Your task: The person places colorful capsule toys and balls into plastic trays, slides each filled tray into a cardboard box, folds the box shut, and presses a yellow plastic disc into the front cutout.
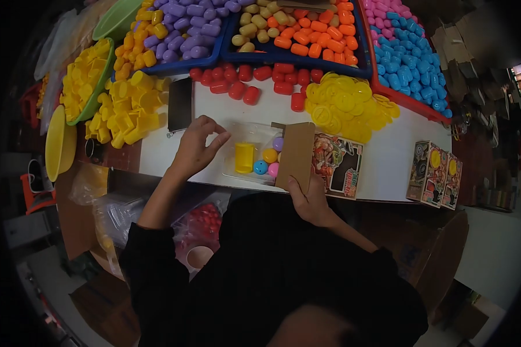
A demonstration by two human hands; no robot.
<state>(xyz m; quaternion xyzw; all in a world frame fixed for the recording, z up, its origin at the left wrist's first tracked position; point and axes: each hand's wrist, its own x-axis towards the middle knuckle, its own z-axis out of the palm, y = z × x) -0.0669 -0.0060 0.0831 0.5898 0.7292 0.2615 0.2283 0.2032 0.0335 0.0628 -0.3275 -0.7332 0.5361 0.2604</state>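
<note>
My right hand (311, 199) grips the lower edge of a printed cardboard box (337, 165), its thumb on the brown open flap (295, 153). A clear plastic tray (230, 168) lies partly inside the box's open left end. In the tray sit a yellow cylinder-shaped piece (244, 158) and several small balls, among them a blue ball (260, 167) and an orange ball (270, 155). The flap hides the tray's right part. My left hand (198, 147) hovers by the tray's left side, fingers loosely curved and apart, with nothing seen in it.
Red capsules (250, 95) and a pile of yellow discs (344, 98) lie beyond the box. Trays of purple, orange and blue capsules (408, 63) line the back. Yellow parts (127, 110) are heaped at left. Printed boxes (434, 173) stand at right.
</note>
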